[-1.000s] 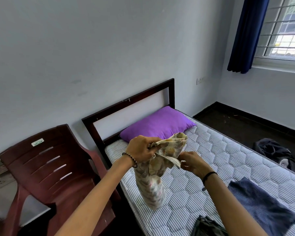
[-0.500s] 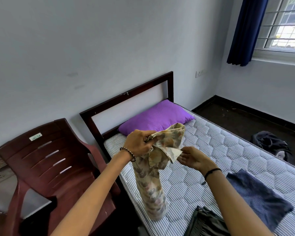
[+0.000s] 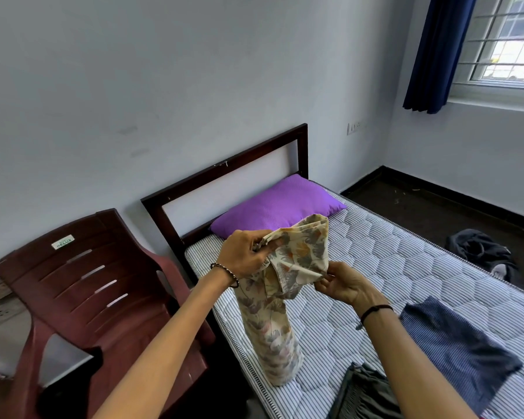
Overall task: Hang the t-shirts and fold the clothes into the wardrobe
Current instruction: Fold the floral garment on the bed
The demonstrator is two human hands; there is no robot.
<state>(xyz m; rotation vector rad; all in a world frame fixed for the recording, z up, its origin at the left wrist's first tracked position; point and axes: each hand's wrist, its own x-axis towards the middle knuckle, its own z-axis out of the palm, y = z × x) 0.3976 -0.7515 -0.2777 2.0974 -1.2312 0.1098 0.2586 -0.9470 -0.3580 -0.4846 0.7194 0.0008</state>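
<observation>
A cream garment with a floral print [image 3: 273,322] hangs bunched over the left edge of the striped mattress [image 3: 406,267]. My left hand [image 3: 245,255] grips its gathered top. My right hand [image 3: 342,282] pinches a lower corner of the cloth between thumb and fingers. A blue striped garment [image 3: 457,346] lies flat on the mattress to the right. A dark grey-green garment [image 3: 363,394] lies crumpled at the near edge, partly cut off by the frame. No wardrobe is in view.
A dark red plastic chair [image 3: 103,294] stands left of the bed. A purple pillow [image 3: 279,204] lies by the dark wooden headboard [image 3: 224,170]. A dark heap of cloth [image 3: 481,249] sits on the floor beyond the bed. Blue curtain [image 3: 436,52] and window are at top right.
My right hand has let go of the upper fold and taken the lower corner of the floral garment. The view has tilted down a little.
</observation>
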